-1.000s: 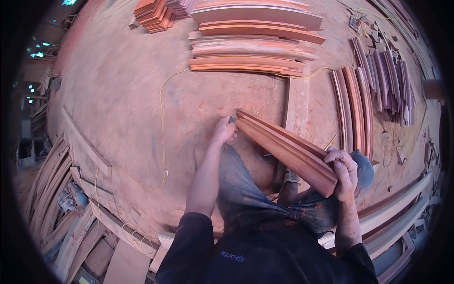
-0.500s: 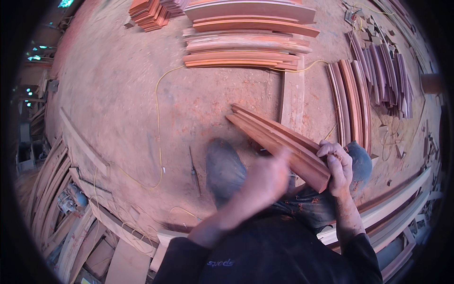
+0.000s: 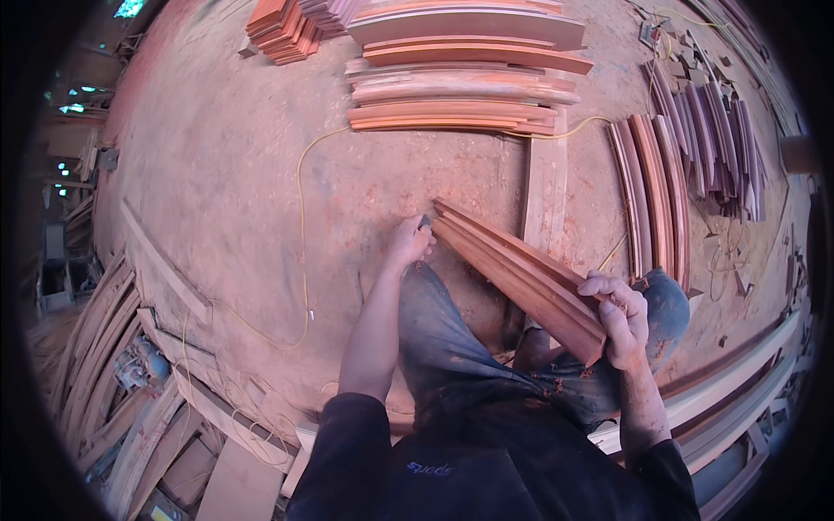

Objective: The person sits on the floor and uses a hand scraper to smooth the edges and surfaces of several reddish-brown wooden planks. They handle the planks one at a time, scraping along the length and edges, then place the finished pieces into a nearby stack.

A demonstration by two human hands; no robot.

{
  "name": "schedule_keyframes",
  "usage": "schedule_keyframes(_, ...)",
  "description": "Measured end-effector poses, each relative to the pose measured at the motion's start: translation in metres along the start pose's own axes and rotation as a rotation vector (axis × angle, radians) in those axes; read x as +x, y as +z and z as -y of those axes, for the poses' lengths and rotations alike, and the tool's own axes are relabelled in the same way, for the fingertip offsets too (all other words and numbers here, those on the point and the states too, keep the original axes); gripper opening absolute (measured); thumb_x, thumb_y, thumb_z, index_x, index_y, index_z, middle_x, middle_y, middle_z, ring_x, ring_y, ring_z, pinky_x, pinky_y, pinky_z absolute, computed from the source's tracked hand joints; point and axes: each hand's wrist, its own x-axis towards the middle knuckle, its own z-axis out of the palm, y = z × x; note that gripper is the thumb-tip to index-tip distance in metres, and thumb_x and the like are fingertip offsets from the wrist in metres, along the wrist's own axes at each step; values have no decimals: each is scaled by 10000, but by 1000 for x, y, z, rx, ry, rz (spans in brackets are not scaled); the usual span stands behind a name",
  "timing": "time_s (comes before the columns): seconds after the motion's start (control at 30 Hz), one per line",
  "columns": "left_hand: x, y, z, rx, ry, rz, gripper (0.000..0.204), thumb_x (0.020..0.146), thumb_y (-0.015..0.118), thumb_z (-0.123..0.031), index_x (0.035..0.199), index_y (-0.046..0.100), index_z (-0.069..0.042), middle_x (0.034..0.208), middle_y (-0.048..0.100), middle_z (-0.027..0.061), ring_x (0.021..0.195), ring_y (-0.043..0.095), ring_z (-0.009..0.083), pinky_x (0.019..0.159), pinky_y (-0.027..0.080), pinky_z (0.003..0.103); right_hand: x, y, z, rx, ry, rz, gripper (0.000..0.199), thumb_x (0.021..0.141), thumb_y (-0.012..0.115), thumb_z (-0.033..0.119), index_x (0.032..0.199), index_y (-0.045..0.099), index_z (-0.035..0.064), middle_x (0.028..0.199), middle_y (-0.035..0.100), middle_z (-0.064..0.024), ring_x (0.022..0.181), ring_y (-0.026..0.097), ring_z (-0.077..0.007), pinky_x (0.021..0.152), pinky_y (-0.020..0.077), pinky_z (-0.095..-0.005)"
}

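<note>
A reddish-brown grooved wooden moulding (image 3: 519, 276) slants across in front of me, its near end by my right knee. My right hand (image 3: 623, 319) grips that near end, with curled wood shavings by the fingers. Beside the far end is my left hand (image 3: 410, 242), its fingers closed on a small dark piece (image 3: 425, 221). The hand hides most of this piece, so its kind is unclear. Whether it touches the moulding I cannot tell. A thin tool on the floor is mostly hidden behind my left forearm.
Stacked reddish boards (image 3: 460, 87) lie ahead, and upright-looking mouldings (image 3: 651, 191) lie at the right. A yellow cord (image 3: 301, 200) crosses the dusty floor. Curved timber (image 3: 91, 347) and a blue-grey power tool (image 3: 143, 363) are at the left. Shavings are scattered on my trousers.
My left hand has moved forward and left, from beside the middle of the moulding to its far end. My right hand keeps its grip, and the moulding has barely moved.
</note>
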Motion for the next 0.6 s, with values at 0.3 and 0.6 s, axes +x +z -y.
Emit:
schedule_keyframes(0.3, -8, 14, -19, 136, 108, -52, 168, 992, 527, -146, 1013, 618, -7, 842, 754, 185, 679, 741, 270, 581, 582, 430, 3, -3, 1, -44, -52, 62, 311, 908, 531, 135, 1076, 710, -56, 1034, 745, -193, 1078, 707, -310, 1088, 467, -417)
schedule_keyframes(0.6, -224, 77, -148, 182, 596, 1, 325, 992, 582, -144, 1287, 602, -9, 762, 700, 251, 719, 732, 405, 622, 577, 452, 2, 5, 3, -49, -54, -57, 290, 917, 526, 116, 1069, 697, -62, 900, 734, -146, 865, 692, -223, 1004, 495, -365)
